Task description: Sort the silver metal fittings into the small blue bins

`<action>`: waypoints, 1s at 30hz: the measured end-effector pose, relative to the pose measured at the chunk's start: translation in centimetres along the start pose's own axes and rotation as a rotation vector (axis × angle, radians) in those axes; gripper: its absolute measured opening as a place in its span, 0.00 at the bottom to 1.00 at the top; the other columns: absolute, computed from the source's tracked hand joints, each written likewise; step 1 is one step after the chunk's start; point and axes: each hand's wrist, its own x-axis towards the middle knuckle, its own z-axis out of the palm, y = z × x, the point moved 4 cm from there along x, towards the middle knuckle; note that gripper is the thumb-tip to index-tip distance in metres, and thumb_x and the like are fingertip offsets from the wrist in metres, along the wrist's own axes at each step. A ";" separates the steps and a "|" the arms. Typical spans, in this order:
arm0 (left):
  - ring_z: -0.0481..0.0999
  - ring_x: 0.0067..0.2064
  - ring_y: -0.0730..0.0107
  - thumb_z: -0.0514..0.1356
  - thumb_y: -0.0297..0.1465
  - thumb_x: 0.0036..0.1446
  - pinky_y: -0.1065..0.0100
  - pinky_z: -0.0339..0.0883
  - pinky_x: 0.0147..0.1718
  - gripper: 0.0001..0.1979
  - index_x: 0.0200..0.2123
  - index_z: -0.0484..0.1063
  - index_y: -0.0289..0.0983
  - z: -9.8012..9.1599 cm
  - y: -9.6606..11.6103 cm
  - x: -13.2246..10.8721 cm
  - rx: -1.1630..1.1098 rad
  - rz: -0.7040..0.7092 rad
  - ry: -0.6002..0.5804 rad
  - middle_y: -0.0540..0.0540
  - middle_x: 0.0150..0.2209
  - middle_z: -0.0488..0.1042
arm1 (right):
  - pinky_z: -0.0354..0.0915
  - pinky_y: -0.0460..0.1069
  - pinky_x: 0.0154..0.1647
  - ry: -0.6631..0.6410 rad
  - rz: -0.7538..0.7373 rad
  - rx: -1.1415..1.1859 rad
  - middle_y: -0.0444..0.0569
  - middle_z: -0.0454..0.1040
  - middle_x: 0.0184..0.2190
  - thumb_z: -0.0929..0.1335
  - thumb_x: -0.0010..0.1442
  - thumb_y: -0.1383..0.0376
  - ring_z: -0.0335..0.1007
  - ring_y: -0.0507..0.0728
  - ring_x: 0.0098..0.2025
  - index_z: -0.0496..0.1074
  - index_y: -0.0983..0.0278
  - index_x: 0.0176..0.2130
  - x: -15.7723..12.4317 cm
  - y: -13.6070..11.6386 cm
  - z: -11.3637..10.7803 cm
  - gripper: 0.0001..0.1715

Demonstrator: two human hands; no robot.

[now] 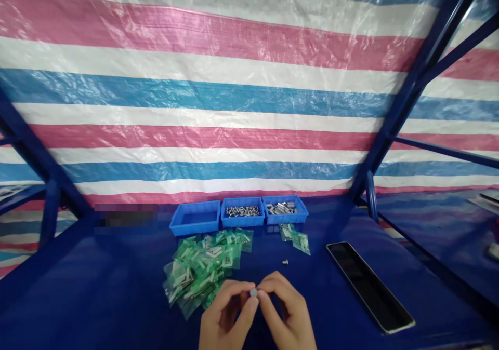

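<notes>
My left hand (pixel 231 311) and my right hand (pixel 284 308) meet above the front of the blue table. Thumbs and index fingers of both pinch a small round metal piece (pixel 253 292), seen end-on as a grey disc; the rest of it is hidden by the fingertips. Left of my hands lies a heap of clear green-tinted bags (pixel 206 264) with light-coloured parts inside. Beyond the right hand, a small metal screw-like part (pixel 285 262) lies loose on the table.
At the back stand three blue trays: a left one with a bare floor (pixel 195 229), a middle one (pixel 242 223) with short metal parts, a right one (pixel 286 218) with longer metal pieces. Two small bags (pixel 295 237) lie before them. Right is a dark flat tray-like object (pixel 368 285).
</notes>
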 end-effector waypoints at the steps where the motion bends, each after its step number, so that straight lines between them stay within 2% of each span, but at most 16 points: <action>1: 0.77 0.31 0.69 0.68 0.35 0.51 0.73 0.73 0.33 0.05 0.32 0.80 0.41 0.0 0.2 0.2 0.059 0.068 -0.025 0.49 0.31 0.76 | 0.64 0.46 0.31 -0.009 0.050 0.062 0.46 0.71 0.27 0.68 0.64 0.60 0.68 0.54 0.29 0.78 0.62 0.31 -0.3 0.6 0.2 0.12; 5: 0.80 0.35 0.65 0.64 0.29 0.53 0.70 0.74 0.35 0.05 0.34 0.80 0.42 0.2 1.0 0.9 0.271 0.257 -0.154 0.47 0.36 0.77 | 0.65 0.46 0.28 -0.066 0.276 0.382 0.46 0.72 0.25 0.73 0.56 0.51 0.68 0.53 0.27 0.81 0.60 0.36 -1.3 3.1 1.0 0.16; 8: 0.80 0.38 0.62 0.62 0.27 0.55 0.68 0.74 0.37 0.07 0.35 0.79 0.42 0.7 2.3 2.4 0.357 0.338 -0.198 0.47 0.35 0.79 | 0.66 0.47 0.27 -0.125 0.290 0.466 0.47 0.75 0.25 0.73 0.54 0.47 0.68 0.54 0.25 0.82 0.61 0.36 -1.6 4.0 0.9 0.21; 10: 0.80 0.39 0.61 0.61 0.27 0.56 0.66 0.73 0.40 0.06 0.35 0.79 0.42 1.2 3.5 4.7 0.418 0.417 -0.192 0.46 0.36 0.79 | 0.66 0.47 0.28 -0.130 0.255 0.414 0.49 0.76 0.27 0.72 0.56 0.48 0.69 0.54 0.26 0.82 0.62 0.37 -1.7 4.1 0.6 0.21; 13: 0.79 0.41 0.61 0.58 0.28 0.59 0.63 0.72 0.44 0.08 0.37 0.78 0.40 2.3 5.0 9.7 0.539 0.545 -0.177 0.44 0.38 0.79 | 0.66 0.47 0.29 -0.107 0.219 0.282 0.49 0.77 0.28 0.70 0.59 0.51 0.71 0.54 0.27 0.81 0.62 0.37 -1.7 3.8 0.1 0.18; 16: 0.78 0.39 0.59 0.58 0.24 0.56 0.59 0.71 0.44 0.13 0.43 0.78 0.38 3.3 4.9 14.4 0.648 0.555 -0.199 0.43 0.38 0.79 | 0.68 0.46 0.30 -0.090 0.133 0.067 0.49 0.76 0.29 0.67 0.64 0.58 0.73 0.55 0.30 0.80 0.62 0.37 -1.2 3.3 -0.9 0.14; 18: 0.79 0.40 0.58 0.60 0.23 0.53 0.57 0.71 0.45 0.18 0.48 0.76 0.37 3.6 4.2 15.7 0.675 0.542 -0.221 0.42 0.42 0.78 | 0.70 0.47 0.33 -0.089 0.041 -0.147 0.50 0.77 0.32 0.64 0.65 0.63 0.75 0.57 0.33 0.78 0.62 0.40 -0.5 3.1 -1.9 0.13; 20: 0.79 0.42 0.58 0.60 0.23 0.53 0.56 0.71 0.48 0.21 0.52 0.74 0.38 3.5 3.5 15.1 0.690 0.538 -0.252 0.41 0.46 0.77 | 0.72 0.51 0.41 -0.050 -0.054 -0.404 0.53 0.78 0.37 0.62 0.66 0.67 0.76 0.60 0.39 0.77 0.63 0.44 0.4 3.2 -3.4 0.14; 22: 0.79 0.43 0.59 0.59 0.24 0.54 0.57 0.71 0.48 0.21 0.52 0.74 0.39 3.2 2.8 13.2 0.697 0.534 -0.281 0.42 0.48 0.77 | 0.70 0.57 0.48 -0.001 -0.137 -0.671 0.55 0.77 0.43 0.61 0.65 0.71 0.74 0.63 0.46 0.75 0.63 0.48 1.4 3.8 -4.8 0.18; 24: 0.79 0.43 0.60 0.58 0.25 0.55 0.58 0.72 0.47 0.19 0.51 0.74 0.40 2.6 2.4 10.8 0.696 0.518 -0.296 0.42 0.47 0.77 | 0.70 0.60 0.50 -0.005 -0.201 -0.904 0.57 0.76 0.48 0.60 0.63 0.76 0.72 0.67 0.50 0.74 0.63 0.52 2.3 4.5 -5.4 0.23; 27: 0.79 0.43 0.60 0.58 0.27 0.57 0.59 0.73 0.44 0.17 0.49 0.74 0.41 1.6 1.9 7.7 0.648 0.447 -0.279 0.43 0.46 0.78 | 0.72 0.60 0.46 -0.101 -0.233 -1.115 0.59 0.77 0.46 0.58 0.59 0.82 0.73 0.67 0.47 0.76 0.66 0.50 3.2 5.5 -5.1 0.28; 30: 0.79 0.41 0.59 0.59 0.28 0.56 0.60 0.74 0.42 0.14 0.46 0.76 0.42 0.9 1.4 5.7 0.585 0.364 -0.238 0.44 0.44 0.79 | 0.73 0.57 0.43 -0.172 -0.215 -1.165 0.58 0.78 0.39 0.57 0.55 0.85 0.76 0.65 0.41 0.79 0.68 0.43 3.4 5.8 -4.4 0.29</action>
